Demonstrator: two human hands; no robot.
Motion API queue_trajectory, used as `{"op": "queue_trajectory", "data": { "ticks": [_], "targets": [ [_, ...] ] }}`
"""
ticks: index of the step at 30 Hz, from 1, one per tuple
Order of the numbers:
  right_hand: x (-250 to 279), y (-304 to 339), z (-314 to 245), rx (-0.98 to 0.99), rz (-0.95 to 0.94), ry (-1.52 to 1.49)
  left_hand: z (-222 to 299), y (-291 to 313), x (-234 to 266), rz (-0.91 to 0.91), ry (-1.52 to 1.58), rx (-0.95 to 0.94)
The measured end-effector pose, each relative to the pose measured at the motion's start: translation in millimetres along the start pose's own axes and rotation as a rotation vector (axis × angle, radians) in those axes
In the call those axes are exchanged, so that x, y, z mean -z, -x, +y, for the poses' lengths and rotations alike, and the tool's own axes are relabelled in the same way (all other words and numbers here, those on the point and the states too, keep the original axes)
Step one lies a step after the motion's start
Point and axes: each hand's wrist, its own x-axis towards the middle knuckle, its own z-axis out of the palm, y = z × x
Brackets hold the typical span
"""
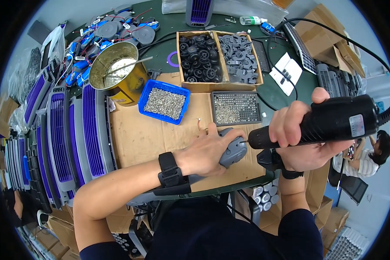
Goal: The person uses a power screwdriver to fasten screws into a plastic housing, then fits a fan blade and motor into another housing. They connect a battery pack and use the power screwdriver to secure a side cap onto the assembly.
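My left hand (pixel 206 149) is closed over the rounded end of a grey plastic housing (pixel 235 154), pressing it to the cardboard. A long grey and black body shows below my left forearm; the forearm hides where it joins the housing. My right hand (pixel 297 130) grips a black corded electric screwdriver (pixel 333 121), held nearly level. Its bit points left and meets the housing's right end, where small dark holes show. Beyond my hands stand a blue tray of screws (pixel 164 103) and a black perforated screw tray (pixel 236 108).
A cardboard box (pixel 224 86) holds black wheels and grey clips. A large tin (pixel 125 89) with white paste and a stick stands left of it. Purple-grey slatted units (pixel 95 130) line the left side. Blue wired parts (pixel 80 65) pile behind. The screwdriver's cable (pixel 342 30) arcs overhead.
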Motion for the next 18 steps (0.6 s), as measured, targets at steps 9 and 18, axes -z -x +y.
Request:
{"op": "queue_trajectory", "data": {
  "ticks": [9,18],
  "targets": [
    [-3,8,8,-0.082,0.051,0.046,-7,-1,-5,0.052,-0.019,-0.089],
    [-21,12,7,-0.170,0.042,0.215,0,0,-4,0.029,-0.082,-0.014]
  ]
}}
